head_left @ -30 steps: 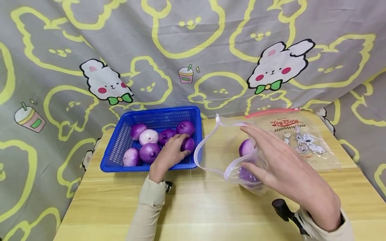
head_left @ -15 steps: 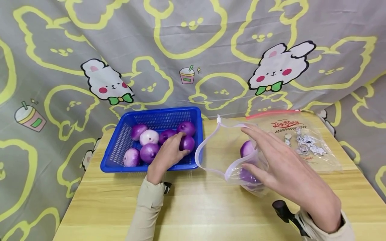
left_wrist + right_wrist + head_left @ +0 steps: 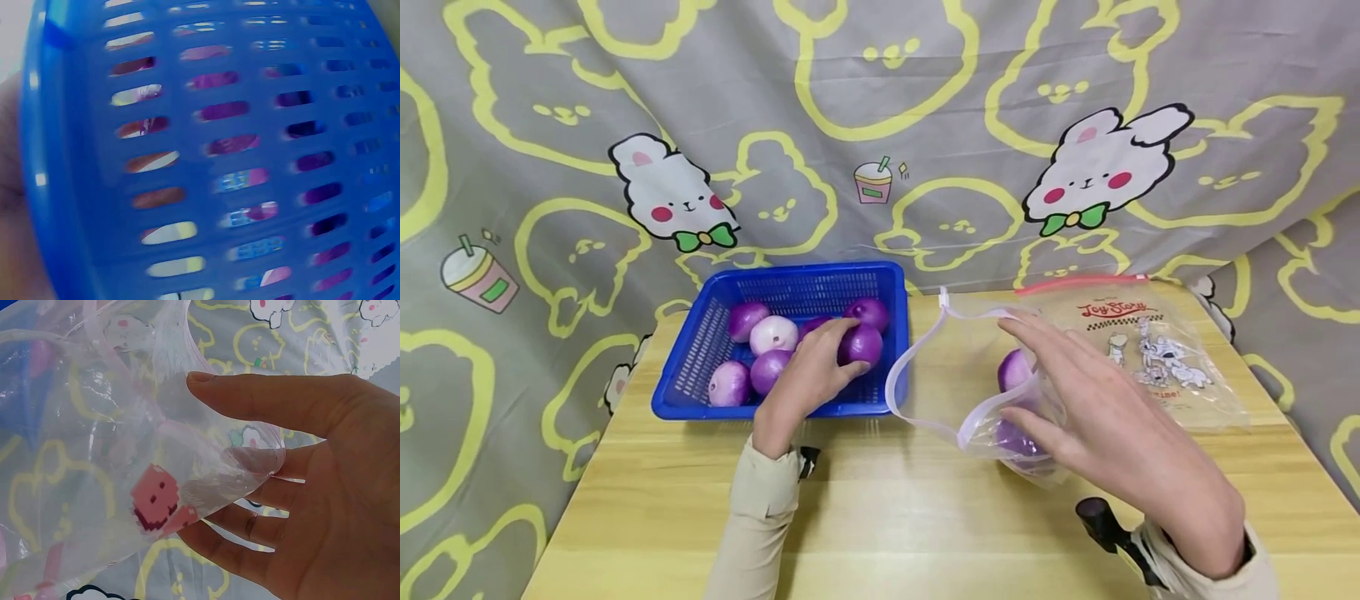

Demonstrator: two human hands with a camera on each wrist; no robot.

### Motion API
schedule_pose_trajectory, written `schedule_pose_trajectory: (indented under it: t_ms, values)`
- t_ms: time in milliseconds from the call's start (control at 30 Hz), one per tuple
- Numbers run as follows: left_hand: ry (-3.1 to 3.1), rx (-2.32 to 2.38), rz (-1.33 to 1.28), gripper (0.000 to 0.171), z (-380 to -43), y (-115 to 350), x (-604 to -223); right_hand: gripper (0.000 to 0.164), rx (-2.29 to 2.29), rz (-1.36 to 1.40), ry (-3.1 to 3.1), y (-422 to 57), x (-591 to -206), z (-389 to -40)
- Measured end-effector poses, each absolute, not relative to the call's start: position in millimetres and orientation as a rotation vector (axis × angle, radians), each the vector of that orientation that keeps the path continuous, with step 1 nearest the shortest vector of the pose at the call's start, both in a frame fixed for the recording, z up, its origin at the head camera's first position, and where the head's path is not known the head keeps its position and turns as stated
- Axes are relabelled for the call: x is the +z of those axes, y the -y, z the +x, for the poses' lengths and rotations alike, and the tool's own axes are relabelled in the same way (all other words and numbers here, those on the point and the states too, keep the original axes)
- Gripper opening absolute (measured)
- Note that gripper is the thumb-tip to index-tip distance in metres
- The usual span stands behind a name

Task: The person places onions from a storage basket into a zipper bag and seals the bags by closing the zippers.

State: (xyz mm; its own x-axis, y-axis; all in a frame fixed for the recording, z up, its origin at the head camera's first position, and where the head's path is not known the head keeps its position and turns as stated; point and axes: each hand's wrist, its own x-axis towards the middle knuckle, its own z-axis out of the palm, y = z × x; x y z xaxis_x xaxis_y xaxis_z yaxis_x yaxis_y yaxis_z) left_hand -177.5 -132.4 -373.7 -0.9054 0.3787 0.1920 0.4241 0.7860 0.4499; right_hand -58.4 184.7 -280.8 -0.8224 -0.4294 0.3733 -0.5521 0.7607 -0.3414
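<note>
My left hand (image 3: 808, 367) reaches over the front rim of a blue plastic basket (image 3: 797, 273). Its thumb and fingers curl round a purple onion (image 3: 862, 344) at the basket's right side. Several more onions, including a pale one (image 3: 774, 335), lie around it. In the left wrist view the slotted basket wall (image 3: 187, 144) hides most of that hand. My right hand (image 3: 1105, 400) is at the mouth of a clear zip bag (image 3: 940, 367), thumb spread from the fingers. The right wrist view has its fingers (image 3: 244, 528) against the bag's edge. Purple onions (image 3: 1018, 435) sit inside the bag.
A flat clear bag (image 3: 1180, 400) with a red zip strip and printed cartoon figures lies on the wooden table (image 3: 880, 517) at the right. A grey patterned cloth (image 3: 925, 100) hangs behind the table.
My left hand has shifted slightly left and the purple onion in its fingers has moved a little up and left. The right hand and the zip bag have stayed almost still.
</note>
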Motion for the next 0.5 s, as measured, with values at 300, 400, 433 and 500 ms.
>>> schedule_pose_trajectory:
  t_ms: [300, 400, 433, 500]
  values:
    - [2.756, -0.785, -0.685, 0.059, -170.4, 134.4, -361.8, 0.091, 0.616, 0.771, 2.673, -183.0, -280.9, -59.6]
    - [2.74, -0.793, -0.697, 0.059, -170.0, 134.7, -361.9, 0.092, 0.63, 0.754, 2.687, -183.5, -280.6, -58.6]
    - [2.731, -0.797, -0.698, 0.059, -169.8, 135.0, -362.1, 0.093, 0.638, 0.751, 2.691, -183.6, -280.6, -58.3]
    - [2.713, -0.805, -0.694, 0.059, -169.1, 135.7, -361.4, 0.093, 0.648, 0.747, 2.698, -183.1, -280.6, -58.1]
